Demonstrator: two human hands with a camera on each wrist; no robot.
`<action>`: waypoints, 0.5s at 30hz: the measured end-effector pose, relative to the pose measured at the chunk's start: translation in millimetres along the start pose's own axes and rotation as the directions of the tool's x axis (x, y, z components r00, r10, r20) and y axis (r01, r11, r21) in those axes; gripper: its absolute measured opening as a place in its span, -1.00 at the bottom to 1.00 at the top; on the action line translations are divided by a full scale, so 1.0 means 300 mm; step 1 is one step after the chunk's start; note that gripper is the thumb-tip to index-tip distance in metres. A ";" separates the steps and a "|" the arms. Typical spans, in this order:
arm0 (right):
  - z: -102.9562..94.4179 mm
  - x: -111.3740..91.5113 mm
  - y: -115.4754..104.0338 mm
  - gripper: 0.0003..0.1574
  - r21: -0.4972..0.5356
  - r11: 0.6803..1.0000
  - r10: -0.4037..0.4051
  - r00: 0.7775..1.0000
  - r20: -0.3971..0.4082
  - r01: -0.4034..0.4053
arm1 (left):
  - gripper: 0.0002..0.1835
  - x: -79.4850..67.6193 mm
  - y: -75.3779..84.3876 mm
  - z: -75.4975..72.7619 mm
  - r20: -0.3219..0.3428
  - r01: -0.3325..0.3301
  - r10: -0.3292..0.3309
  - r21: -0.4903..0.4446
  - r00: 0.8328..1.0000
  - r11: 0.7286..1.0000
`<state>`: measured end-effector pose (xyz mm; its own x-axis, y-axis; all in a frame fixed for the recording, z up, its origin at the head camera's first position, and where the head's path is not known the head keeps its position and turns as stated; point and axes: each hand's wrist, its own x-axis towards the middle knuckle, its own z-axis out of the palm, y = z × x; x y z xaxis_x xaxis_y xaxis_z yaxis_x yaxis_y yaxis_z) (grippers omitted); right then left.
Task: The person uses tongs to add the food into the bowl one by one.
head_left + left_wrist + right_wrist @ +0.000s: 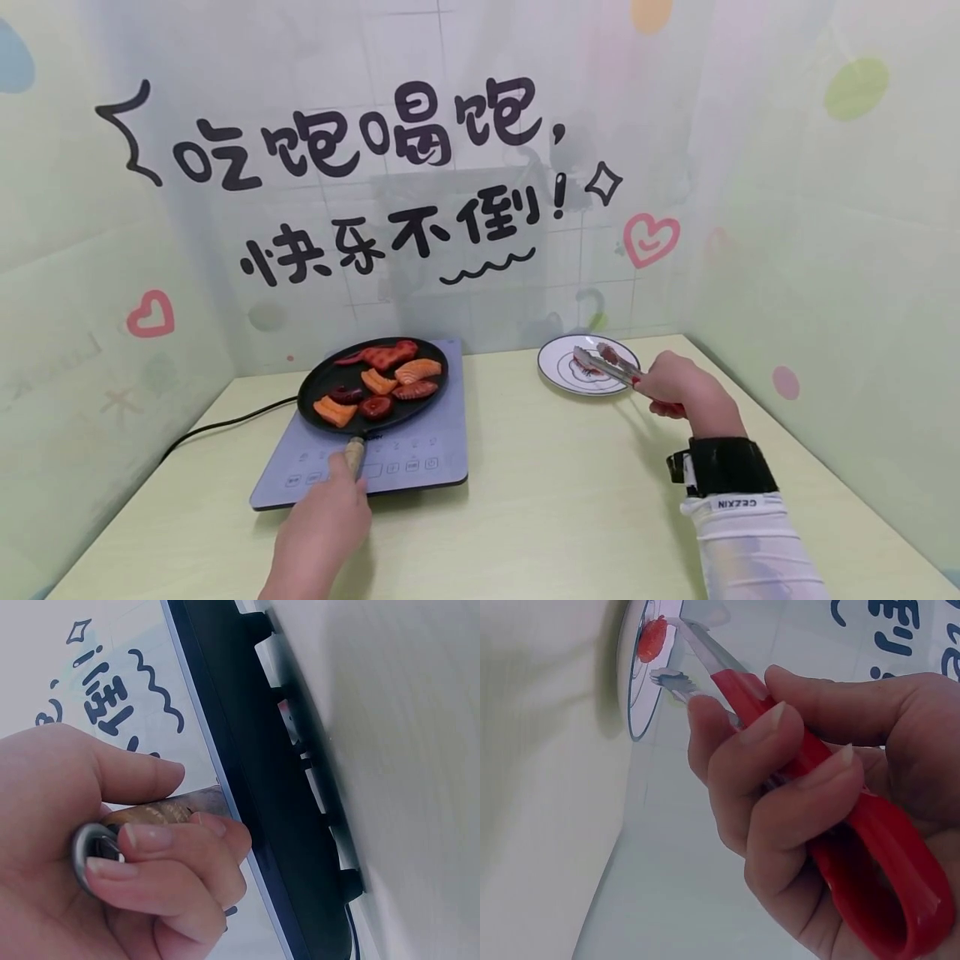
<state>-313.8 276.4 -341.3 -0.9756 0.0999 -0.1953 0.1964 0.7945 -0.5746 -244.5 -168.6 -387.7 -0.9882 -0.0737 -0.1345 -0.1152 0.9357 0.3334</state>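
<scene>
My left hand (327,521) grips the wooden handle (355,452) of a round black frying pan (318,379). The handle's metal end ring shows by the fingers in the left wrist view. Several red and orange food pieces (382,357) lie in the pan. On the right, my right hand (686,390) holds red-handled metal tongs (742,697) over a white plate (553,369) with a dark rim. The tongs' tips stand apart. A reddish-orange food piece (652,640) is at the plate, close to one tip; whether they touch I cannot tell.
The pan rests on a grey-blue induction cooker (450,454), whose control panel faces me. A black cable (232,422) runs off to the left. Printed sheets (480,308) wall the pale wooden table (525,500) at the back and both sides.
</scene>
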 end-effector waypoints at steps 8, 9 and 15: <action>-0.001 -0.013 0.001 -0.79 0.060 0.998 -0.015 1.000 0.023 0.013 | -0.34 0.000 -0.002 -0.001 -0.007 -0.009 0.009 0.012 1.000 1.000; -0.001 -0.016 -0.001 -0.79 0.073 0.997 -0.011 1.000 0.027 0.009 | -0.34 0.000 -0.001 -0.001 -0.008 -0.011 0.011 0.013 1.000 1.000; 0.007 -0.008 0.000 -0.76 0.076 0.997 -0.011 0.999 0.048 0.008 | -0.33 -0.003 0.002 -0.003 -0.014 -0.011 0.011 0.019 1.000 1.000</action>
<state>-311.1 274.9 -342.6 -0.9720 0.0622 -0.2267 0.1959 0.7475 -0.6348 -243.9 -168.4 -386.5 -0.9908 -0.0680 -0.1172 -0.1022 0.9428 0.3174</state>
